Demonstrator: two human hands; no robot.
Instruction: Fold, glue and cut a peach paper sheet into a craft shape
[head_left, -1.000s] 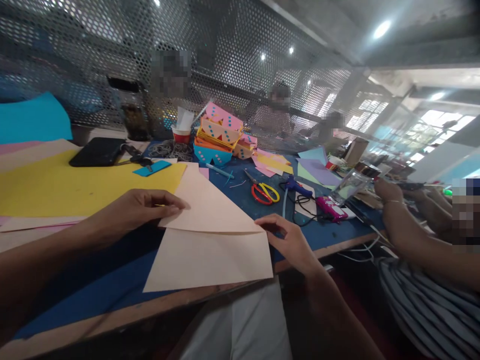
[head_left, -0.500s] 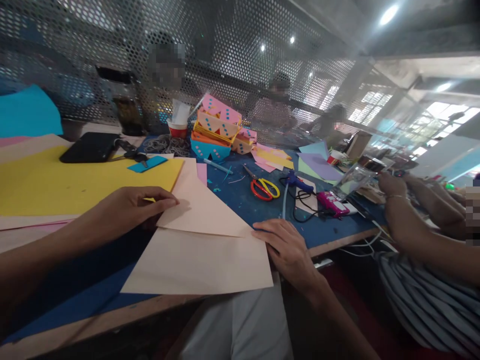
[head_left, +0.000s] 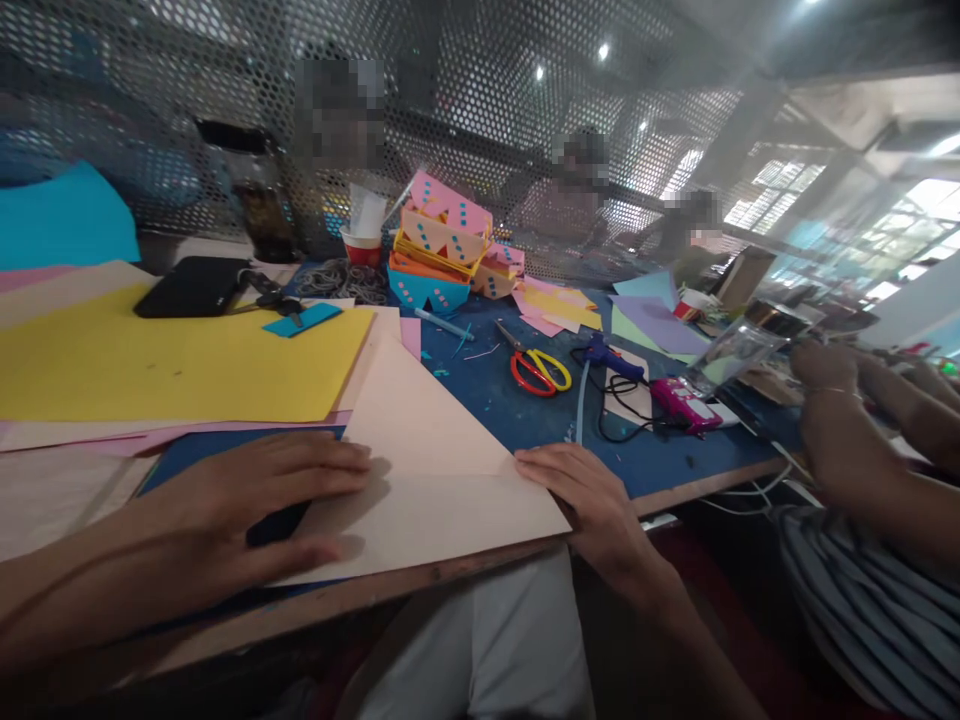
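A large sheet of pale peach paper point(head_left: 420, 515) lies at the table's front edge, with a faint line across it and a slanting upper right side. My left hand point(head_left: 281, 490) is spread over its left side, fingertips on or just above the paper and the thumb apart, lower down. My right hand point(head_left: 589, 490) rests at the paper's right corner with fingers stretched out and fingertips touching its edge. The right thumb is hidden. Nothing is gripped in the left hand.
Yellow sheets point(head_left: 187, 355) lie left, under a black phone-like case point(head_left: 191, 286) and keys. Scissors point(head_left: 540, 370), a blue glue gun point(head_left: 611, 358) and folded paper boxes point(head_left: 431, 285) stand beyond. A co-worker's arm point(head_left: 847, 440) is at right, near a clear jar point(head_left: 742, 350).
My left hand has let go of the upper paper part it was pinching and moved down, fingers now spread. That part's lower edge now lies flatter. My right hand stays at the corner.
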